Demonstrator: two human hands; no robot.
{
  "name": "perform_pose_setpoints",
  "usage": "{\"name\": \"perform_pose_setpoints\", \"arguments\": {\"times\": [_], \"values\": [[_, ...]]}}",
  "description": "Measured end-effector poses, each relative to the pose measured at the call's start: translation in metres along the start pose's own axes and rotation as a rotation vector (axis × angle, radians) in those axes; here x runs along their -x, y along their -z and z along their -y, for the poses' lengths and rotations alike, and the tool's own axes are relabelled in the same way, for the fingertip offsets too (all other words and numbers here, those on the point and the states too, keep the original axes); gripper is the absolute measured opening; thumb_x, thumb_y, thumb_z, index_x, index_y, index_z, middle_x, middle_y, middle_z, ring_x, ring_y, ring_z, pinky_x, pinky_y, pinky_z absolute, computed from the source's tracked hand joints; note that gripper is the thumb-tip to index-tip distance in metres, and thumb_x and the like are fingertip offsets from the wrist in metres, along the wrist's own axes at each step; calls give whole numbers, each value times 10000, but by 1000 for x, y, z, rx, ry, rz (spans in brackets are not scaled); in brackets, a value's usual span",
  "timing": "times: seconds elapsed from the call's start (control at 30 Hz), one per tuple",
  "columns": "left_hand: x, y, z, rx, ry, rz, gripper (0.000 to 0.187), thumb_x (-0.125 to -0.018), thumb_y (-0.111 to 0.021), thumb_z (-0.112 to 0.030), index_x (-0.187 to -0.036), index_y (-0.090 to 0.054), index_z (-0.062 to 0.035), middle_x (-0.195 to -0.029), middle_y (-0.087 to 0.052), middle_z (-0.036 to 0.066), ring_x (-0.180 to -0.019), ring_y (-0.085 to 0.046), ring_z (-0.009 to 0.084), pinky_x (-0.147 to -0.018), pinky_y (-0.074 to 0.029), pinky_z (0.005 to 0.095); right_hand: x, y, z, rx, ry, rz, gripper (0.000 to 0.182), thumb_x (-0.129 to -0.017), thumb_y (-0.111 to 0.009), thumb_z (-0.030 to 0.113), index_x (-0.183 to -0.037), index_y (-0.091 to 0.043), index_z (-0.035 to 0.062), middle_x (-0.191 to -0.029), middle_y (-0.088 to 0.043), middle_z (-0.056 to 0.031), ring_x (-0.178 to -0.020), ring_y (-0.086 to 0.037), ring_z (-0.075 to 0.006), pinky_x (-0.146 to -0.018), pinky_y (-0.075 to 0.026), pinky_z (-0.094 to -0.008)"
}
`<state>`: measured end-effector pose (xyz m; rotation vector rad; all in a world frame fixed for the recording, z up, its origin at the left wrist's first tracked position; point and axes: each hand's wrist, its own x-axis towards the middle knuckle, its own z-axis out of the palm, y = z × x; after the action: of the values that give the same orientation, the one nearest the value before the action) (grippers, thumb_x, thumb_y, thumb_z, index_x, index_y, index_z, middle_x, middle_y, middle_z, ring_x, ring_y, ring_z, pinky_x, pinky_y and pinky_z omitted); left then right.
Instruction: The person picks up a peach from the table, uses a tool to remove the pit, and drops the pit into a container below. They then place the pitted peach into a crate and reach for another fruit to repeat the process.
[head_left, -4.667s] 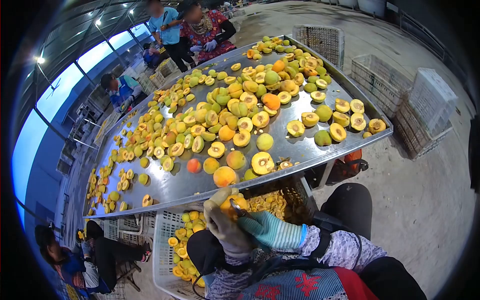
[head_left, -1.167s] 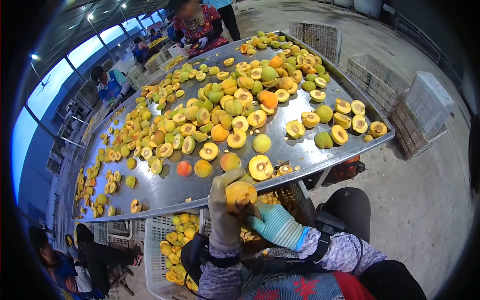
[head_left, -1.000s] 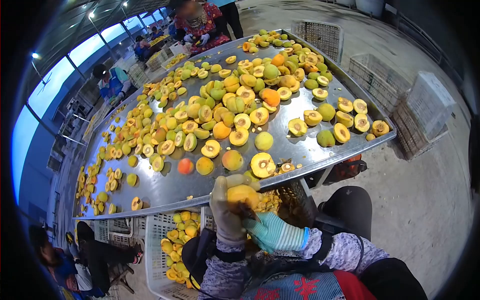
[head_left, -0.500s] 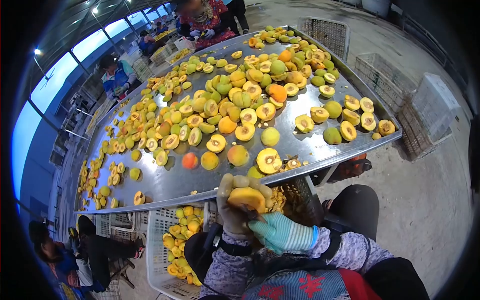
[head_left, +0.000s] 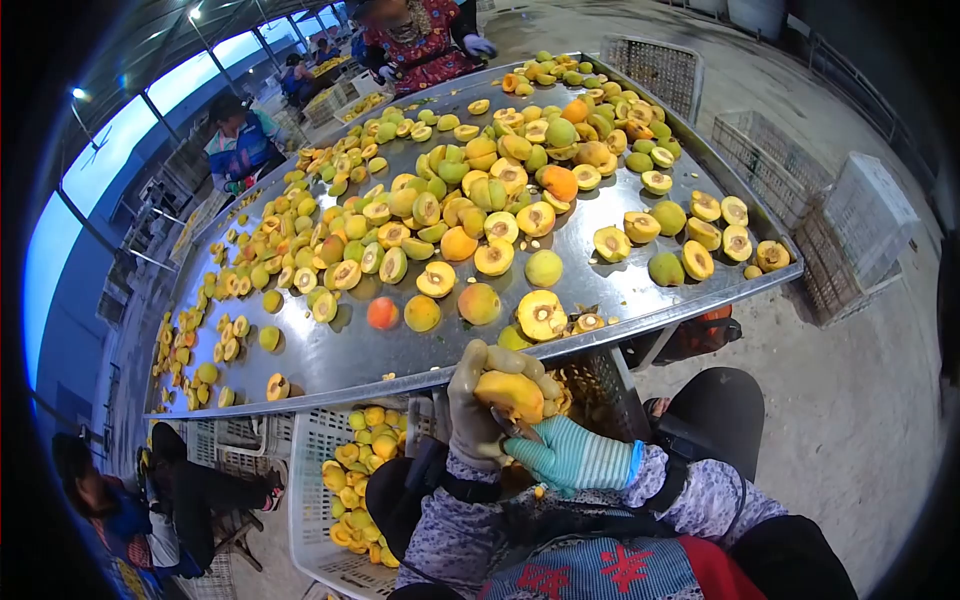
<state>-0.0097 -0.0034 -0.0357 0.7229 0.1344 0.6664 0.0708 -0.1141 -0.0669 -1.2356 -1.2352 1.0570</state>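
My left hand (head_left: 468, 405), in a pale stained rubber glove, is closed around a yellow peach half (head_left: 512, 394) just below the table's front edge. My right hand (head_left: 585, 455), in a teal striped glove, is closed with its fingertips against the lower side of that peach half. A small dark sliver shows between the two hands; its kind is hidden by the fingers. Ahead is a metal table (head_left: 345, 362) with many whole and halved peaches. The nearest is a large cut peach half (head_left: 541, 316) with its pit showing.
A white crate (head_left: 308, 500) of peach halves stands at my left knee. A darker crate (head_left: 622, 395) with peach pieces sits below my hands. More crates (head_left: 768, 155) stand right of the table. Other people work at the far side (head_left: 425, 45) and at lower left (head_left: 120, 510).
Both my hands have shifted slightly right with the peach half, which has tilted. The person across the table has straightened and moved a hand out to the right.
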Motion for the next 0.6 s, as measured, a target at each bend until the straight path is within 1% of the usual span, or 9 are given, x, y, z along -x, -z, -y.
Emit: {"name": "perform_pose_setpoints", "arguments": {"times": [0.03,0.1,0.23,0.3,0.37,0.43,0.5,0.53,0.6], "values": [[-2,-2,-2,-16,5,18,461,-1006,-433,-464,-923,-628,-55,-843,-649,254,-687,-662,369,-577,-574,428,0,4,15,-1,-1,0,310,-980,-609,364,-1041,-585,62,-748,-576,-29,-697,-542,-75,-594,-442,-215],[-2,-3,-5,-33,14,38,469,-1007,-430,-465,-926,-630,-49,-836,-648,268,-676,-662,364,-575,-573,422,4,17,51,-378,-530,221,294,-984,-607,334,-1102,-599,65,-798,-597,-7,-701,-548,-78,-589,-448,-229],[0,0,3,-179,-11,-48,493,-1012,-415,-457,-920,-632,-25,-818,-651,260,-648,-659,356,-580,-574,424,6,15,62,-393,-538,210,280,-988,-598,309,-1108,-598,57,-809,-616,-4,-673,-566,-94,-576,-455,-240],[0,1,2,-267,-69,-109,506,-1013,-406,-454,-918,-631,-11,-812,-654,259,-638,-659,352,-586,-576,422,10,10,61,-314,-409,121,249,-990,-591,306,-1061,-596,67,-723,-592,-2,-595,-544,-96,-518,-435,-250],[-4,-5,-8,-350,-20,111,544,-1015,-401,-464,-917,-629,21,-810,-660,261,-648,-665,343,-596,-582,405,14,6,43,-319,-386,128,248,-990,-590,309,-1049,-594,68,-696,-584,-8,-571,-543,-103,-506,-434,-251],[-3,-8,-9,-377,0,64,555,-1016,-400,-467,-929,-626,33,-811,-661,262,-656,-668,338,-601,-582,397,15,9,43,-320,-362,129,247,-989,-589,312,-1036,-593,70,-670,-577,-13,-547,-542,-109,-494,-432,-252],[-2,-12,-10,-403,10,19,567,-1016,-399,-470,-941,-623,45,-811,-662,263,-664,-671,334,-605,-582,390,14,16,53,-401,-590,216,248,-992,-570,307,-1032,-592,63,-658,-576,-27,-555,-568,-128,-497,-444,-263],[-1,-14,-11,-316,58,41,567,-1017,-401,-467,-943,-626,47,-806,-661,261,-665,-672,333,-612,-583,389,16,16,49,-397,-589,215,248,-992,-570,307,-1032,-592,63,-658,-576,-27,-555,-568,-128,-497,-444,-263],[2,-15,-9,-229,109,61,566,-1018,-403,-465,-945,-628,50,-801,-659,258,-666,-672,332,-619,-584,389,22,13,35,-210,-198,289,121,-1003,-544,180,-1063,-566,77,-709,-545,-11,-515,-519,-114,-463,-417,-244]]}}
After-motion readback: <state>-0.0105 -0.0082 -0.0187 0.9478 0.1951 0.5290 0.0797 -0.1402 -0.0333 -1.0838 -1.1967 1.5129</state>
